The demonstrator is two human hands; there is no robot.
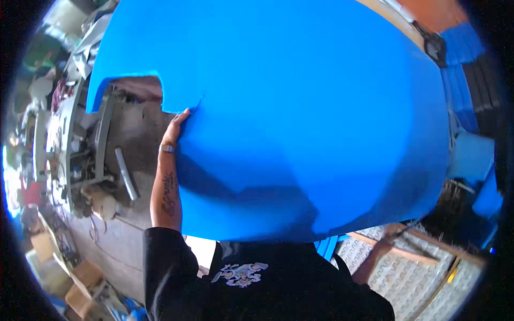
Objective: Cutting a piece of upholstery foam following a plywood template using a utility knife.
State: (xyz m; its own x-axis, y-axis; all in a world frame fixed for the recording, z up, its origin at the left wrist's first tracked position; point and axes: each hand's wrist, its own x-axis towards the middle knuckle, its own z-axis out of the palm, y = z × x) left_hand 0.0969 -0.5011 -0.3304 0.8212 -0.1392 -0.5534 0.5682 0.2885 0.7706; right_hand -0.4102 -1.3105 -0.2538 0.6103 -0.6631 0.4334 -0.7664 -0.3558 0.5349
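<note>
While left fingers (184,114) touch blue sheet (289,117), spread seems unclear.

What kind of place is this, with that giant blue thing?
Probably a furniture or upholstery workshop. There's a huge blue sheet, maybe foam, with a piece missing from its edge, and zigzag springs in a wooden frame.

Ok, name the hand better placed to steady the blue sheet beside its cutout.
Probably the left hand: it touches the sheet at its edge, right there. The right hand, blurred, is far off at the lower right, by the spring frame.
</note>
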